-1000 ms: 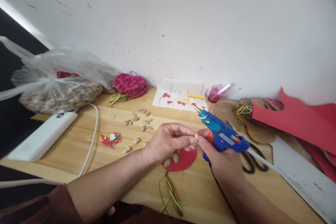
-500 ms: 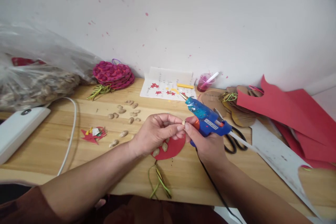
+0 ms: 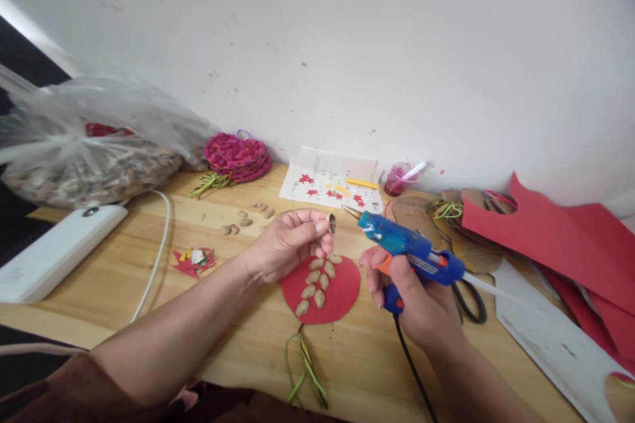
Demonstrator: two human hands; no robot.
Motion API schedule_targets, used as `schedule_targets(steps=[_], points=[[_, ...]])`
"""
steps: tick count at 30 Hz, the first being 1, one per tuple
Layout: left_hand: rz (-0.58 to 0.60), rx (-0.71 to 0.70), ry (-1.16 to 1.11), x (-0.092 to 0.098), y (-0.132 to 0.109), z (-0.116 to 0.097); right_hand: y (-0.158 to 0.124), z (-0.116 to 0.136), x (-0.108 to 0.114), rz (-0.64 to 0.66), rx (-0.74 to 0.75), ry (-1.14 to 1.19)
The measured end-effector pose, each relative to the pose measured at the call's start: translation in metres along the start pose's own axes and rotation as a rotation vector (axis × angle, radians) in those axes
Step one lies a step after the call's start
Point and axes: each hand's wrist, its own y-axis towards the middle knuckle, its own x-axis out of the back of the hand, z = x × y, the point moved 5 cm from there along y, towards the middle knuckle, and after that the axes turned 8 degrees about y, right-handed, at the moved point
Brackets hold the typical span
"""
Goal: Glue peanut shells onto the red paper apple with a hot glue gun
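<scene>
My left hand (image 3: 290, 244) pinches a small peanut shell (image 3: 332, 223) between thumb and fingertips, its dark hollow side showing. Wrapped around the handle of a blue hot glue gun (image 3: 397, 236) is my right hand (image 3: 421, 297), fingers near the orange trigger. The gun's metal nozzle points left toward the held shell, a small gap apart. Below my left hand lies a red paper circle (image 3: 342, 297) with several peanut shells (image 3: 308, 291) in two slanting rows. My left fingers hide part of its upper edge. Green and yellow cords (image 3: 306, 370) hang from its bottom.
Loose shells (image 3: 245, 219) and paper scraps (image 3: 194, 260) lie left, near a white power strip (image 3: 64, 251) and a plastic bag of shells (image 3: 94, 175). Behind are pink round pieces (image 3: 237, 157), a sheet with red stars (image 3: 317, 165) and a cup (image 3: 397, 182). Right: scissors (image 3: 471, 304), red paper (image 3: 555, 234).
My hands have moved apart, with the glue gun farther right of the shell. The shell has turned to show its hollow side. More of the red circle shows, and the view has shifted.
</scene>
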Motion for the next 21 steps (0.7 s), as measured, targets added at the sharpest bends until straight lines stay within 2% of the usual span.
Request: schedule_targets(steps=[5,10,21], points=[[0.006,-0.034,0.032,0.008,0.001,-0.009,-0.007,0.007,-0.002,0.040,0.006,-0.119],[0.041,-0.061,0.076,0.010,0.000,-0.014,-0.011,0.002,0.002,0.073,-0.026,-0.211],[0.086,-0.053,0.088,0.011,0.001,-0.010,-0.011,0.003,0.001,0.076,-0.016,-0.234]])
